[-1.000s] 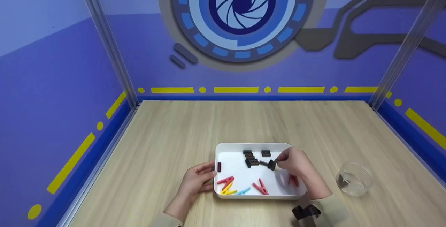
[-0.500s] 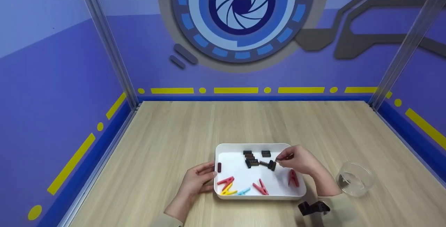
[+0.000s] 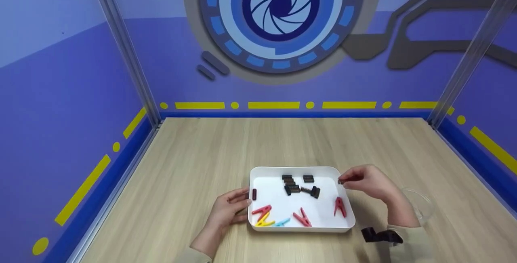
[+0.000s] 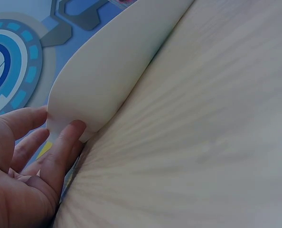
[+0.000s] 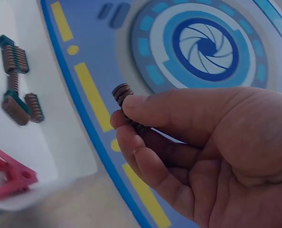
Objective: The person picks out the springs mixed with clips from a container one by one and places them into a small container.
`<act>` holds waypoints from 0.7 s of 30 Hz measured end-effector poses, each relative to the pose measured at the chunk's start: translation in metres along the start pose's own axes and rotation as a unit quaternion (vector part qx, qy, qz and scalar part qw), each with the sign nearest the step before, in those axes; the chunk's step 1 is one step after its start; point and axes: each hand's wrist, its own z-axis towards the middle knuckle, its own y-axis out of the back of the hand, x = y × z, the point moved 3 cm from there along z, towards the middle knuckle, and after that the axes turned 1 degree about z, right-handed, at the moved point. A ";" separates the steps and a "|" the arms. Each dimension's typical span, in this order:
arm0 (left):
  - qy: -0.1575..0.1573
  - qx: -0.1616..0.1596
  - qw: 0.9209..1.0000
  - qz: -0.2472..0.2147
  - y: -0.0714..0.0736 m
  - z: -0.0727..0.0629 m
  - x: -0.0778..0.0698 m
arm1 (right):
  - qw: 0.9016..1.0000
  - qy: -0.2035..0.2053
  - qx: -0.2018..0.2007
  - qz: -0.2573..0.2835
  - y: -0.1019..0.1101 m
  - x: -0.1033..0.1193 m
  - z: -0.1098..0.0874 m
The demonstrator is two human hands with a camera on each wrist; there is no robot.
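At the left wall of a white tray [image 3: 301, 229], my left hand [image 3: 226, 208] rests its extended fingers against the side and rim. In the left wrist view, a fingertip [image 4: 77, 127] touches the outer wall. My right hand [image 3: 371, 182] is just off the tray's right rim, pinching a small brown ribbed piece [image 5: 122, 91] between thumb and forefinger; the fingers cover most of it. Inside the tray lie several small black blocks with brown ribs [image 3: 308, 178], a dark red block [image 3: 254, 194], red clips [image 3: 339, 207], a yellow clip [image 3: 264, 220] and a light blue clip [image 3: 281, 221].
A clear round container [image 3: 424, 206] stands right of the tray, partly behind my right forearm. A dark strap [image 3: 381, 236] sits at the right wrist. Purple printed panels and metal posts [image 3: 125, 45] border the wooden table [image 3: 210, 146].
My right hand has lifted the ribbed piece off the cluster in the tray and moved right, past the rim. The right red clip is uncovered. My left hand stays put.
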 end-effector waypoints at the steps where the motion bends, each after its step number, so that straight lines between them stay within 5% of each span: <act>1: -0.001 0.001 1.000 -0.001 0.000 0.000 0.000 | 1.000 -0.006 -0.003 0.000 0.004 -0.001 -0.003; 21: -0.002 0.004 1.000 -0.003 0.000 0.002 0.002 | 0.994 -0.102 -0.033 0.015 0.073 -0.038 -0.057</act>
